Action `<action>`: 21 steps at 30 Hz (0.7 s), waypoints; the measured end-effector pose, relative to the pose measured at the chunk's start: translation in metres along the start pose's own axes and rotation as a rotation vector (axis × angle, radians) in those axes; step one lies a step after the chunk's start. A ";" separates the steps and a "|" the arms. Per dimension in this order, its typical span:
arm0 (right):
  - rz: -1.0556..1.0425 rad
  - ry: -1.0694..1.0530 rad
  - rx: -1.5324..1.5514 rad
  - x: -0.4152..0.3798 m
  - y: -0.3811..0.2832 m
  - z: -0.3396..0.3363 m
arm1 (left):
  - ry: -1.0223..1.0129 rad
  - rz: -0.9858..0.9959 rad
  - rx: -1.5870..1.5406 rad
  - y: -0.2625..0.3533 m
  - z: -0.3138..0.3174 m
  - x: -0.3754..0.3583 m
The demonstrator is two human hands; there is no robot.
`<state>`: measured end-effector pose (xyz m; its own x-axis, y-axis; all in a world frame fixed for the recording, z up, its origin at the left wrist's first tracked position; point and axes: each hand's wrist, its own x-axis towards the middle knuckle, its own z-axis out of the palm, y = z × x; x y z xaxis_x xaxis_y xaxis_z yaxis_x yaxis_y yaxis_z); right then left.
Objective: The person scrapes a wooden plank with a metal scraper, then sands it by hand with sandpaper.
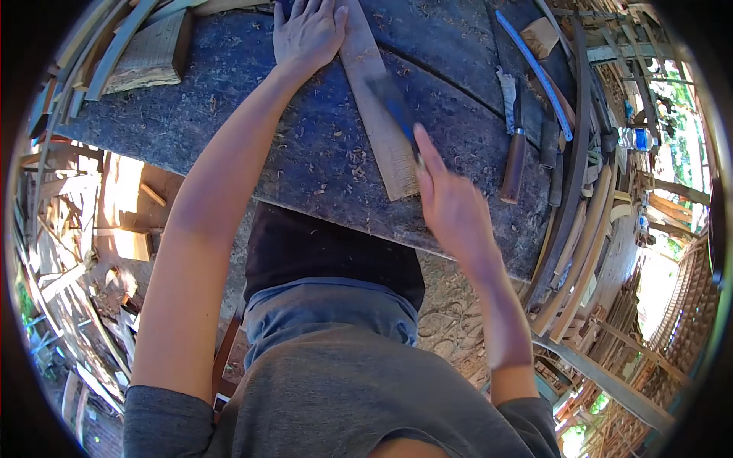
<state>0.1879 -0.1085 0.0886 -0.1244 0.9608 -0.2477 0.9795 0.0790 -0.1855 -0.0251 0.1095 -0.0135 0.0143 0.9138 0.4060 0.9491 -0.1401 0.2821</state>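
Observation:
A long flat wooden board (366, 91) lies on the dark worktable (206, 114), its near end by the table's front edge. My left hand (309, 32) lies with fingers spread at the board's far end, palm down, partly on the table beside it. In my right hand (452, 206) is a tool with a dark, flat blade (393, 99), blurred by motion; the fingers are closed round its handle, which is mostly hidden. The blade is over the board's right side. Small shavings are scattered on the board and table.
A wooden-handled tool (513, 166), a blue curved strip (538, 72) and dark tools lie at the right. Long curved wood strips (584, 252) line the right edge. A thick wood block (149, 57) lies at the back left. A plastic bottle (637, 139) is further right.

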 end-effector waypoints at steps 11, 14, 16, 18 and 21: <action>-0.074 0.054 0.093 -0.055 0.018 0.016 | -0.037 0.009 -0.023 -0.006 -0.009 0.001; 0.010 -0.022 0.077 -0.065 0.012 0.004 | -0.032 0.038 -0.024 -0.008 -0.003 0.001; -0.014 0.009 0.063 -0.034 0.009 0.001 | 0.206 0.094 0.087 -0.015 0.018 -0.003; -0.001 0.047 0.053 0.019 0.006 0.002 | 0.155 0.083 0.061 -0.012 0.017 -0.002; -0.011 0.125 0.079 0.049 -0.002 0.013 | 0.029 0.055 0.051 -0.012 0.004 0.000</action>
<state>0.1777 -0.0648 0.0643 -0.1095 0.9860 -0.1256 0.9621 0.0733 -0.2628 -0.0350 0.1133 -0.0205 0.0585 0.8937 0.4449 0.9620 -0.1696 0.2142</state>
